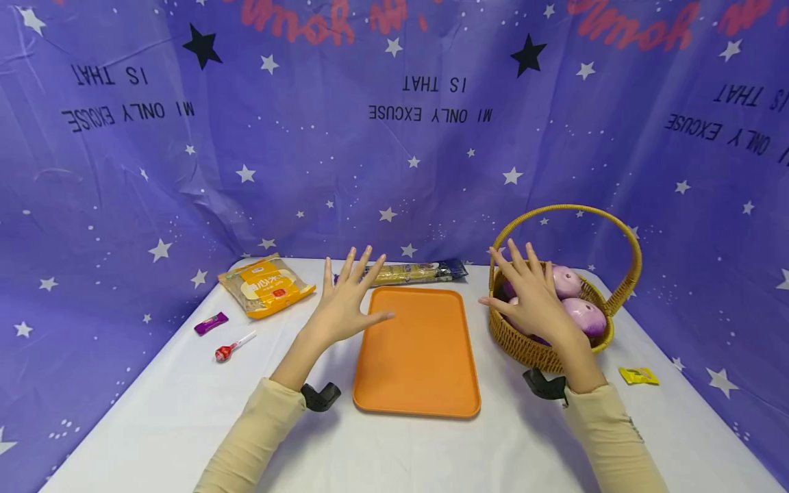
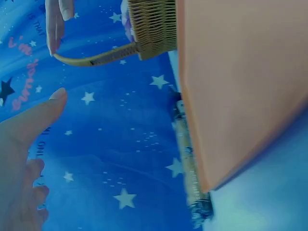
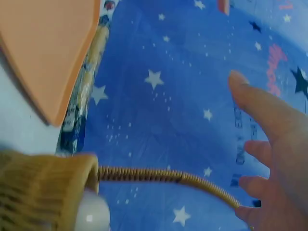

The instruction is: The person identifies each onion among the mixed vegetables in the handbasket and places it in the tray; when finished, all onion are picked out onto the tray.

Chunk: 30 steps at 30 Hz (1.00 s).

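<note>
Fingers spread, my left hand (image 1: 342,308) hangs in the air by the upper left edge of an orange tray (image 1: 419,356) and holds nothing. My right hand (image 1: 535,301), also spread and holding nothing, is raised in front of a wicker basket (image 1: 530,352), hiding part of it. Inside the basket lie several pinkish-purple round things (image 1: 584,316) in what looks like clear wrap. In the right wrist view the little finger appears close to the basket's handle (image 3: 144,174); whether it touches cannot be told. Behind the tray lies a long clear pack of yellowish sticks (image 1: 413,274), partly behind my left hand.
On the left of the white table (image 1: 296,438) lie an orange food bag (image 1: 268,286), a purple wrapped candy (image 1: 211,323) and a red lollipop (image 1: 224,352). A yellow wrapped candy (image 1: 638,376) lies right of the basket. A purple star-patterned cloth (image 1: 345,171) hangs behind and at the sides.
</note>
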### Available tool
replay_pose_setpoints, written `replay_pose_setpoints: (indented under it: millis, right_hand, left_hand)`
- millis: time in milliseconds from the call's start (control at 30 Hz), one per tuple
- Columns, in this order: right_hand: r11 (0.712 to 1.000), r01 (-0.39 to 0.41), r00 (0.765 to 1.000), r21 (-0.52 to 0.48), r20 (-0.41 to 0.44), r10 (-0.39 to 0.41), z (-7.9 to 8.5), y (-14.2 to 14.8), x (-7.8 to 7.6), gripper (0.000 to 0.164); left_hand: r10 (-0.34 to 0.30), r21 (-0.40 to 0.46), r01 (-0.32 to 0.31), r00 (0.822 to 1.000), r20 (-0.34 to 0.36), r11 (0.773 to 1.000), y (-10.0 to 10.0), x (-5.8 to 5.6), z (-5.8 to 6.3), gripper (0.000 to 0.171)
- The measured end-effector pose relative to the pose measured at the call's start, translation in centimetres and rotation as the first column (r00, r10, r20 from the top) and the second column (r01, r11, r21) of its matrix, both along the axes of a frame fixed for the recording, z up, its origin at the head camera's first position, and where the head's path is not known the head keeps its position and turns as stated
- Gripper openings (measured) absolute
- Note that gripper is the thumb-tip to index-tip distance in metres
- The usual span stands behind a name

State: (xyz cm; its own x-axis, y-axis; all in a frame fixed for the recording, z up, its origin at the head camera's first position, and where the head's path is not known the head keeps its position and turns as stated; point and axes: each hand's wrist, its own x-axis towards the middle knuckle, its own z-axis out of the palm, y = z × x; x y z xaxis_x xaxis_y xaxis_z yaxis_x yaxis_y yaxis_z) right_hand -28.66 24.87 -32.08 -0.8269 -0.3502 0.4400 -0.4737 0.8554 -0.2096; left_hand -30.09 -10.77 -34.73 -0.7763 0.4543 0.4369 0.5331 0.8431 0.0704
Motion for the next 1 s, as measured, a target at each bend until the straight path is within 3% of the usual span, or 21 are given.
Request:
replay_pose_setpoints:
  millis: [233,467,667,767,1000]
  right_hand:
    - [1.000,0.003,0.993,0.006,0.121,-0.004,0.3,3.8,-1.7,0.090]
    - [0.996,-0.069,0.962,0.058,0.268,0.051,1.8,6.4,-4.1,0.084]
    - [0.986,-0.120,0.944,0.113,0.320,0.078,3.4,7.2,-6.0,0.074]
    - [0.983,-0.136,0.930,0.120,0.359,0.084,3.8,7.5,-7.0,0.067]
    - [0.978,-0.171,0.891,0.120,0.442,0.101,2.9,7.9,-9.3,0.057]
  left_hand:
    - [-0.039,0.035,0.033,0.985,0.166,0.999,-0.7,-0.7,-1.4,0.100]
    - [-0.093,0.097,0.067,0.951,0.295,0.993,-1.6,-1.9,-3.0,0.101]
    - [-0.146,0.209,0.057,0.888,0.436,0.976,-2.4,-3.2,-4.4,0.095]
    - [-0.132,0.210,0.027,0.853,0.505,0.977,-2.6,-3.6,-5.0,0.091]
    - [-0.121,0.210,-0.014,0.780,0.614,0.978,-2.8,-4.2,-6.4,0.083]
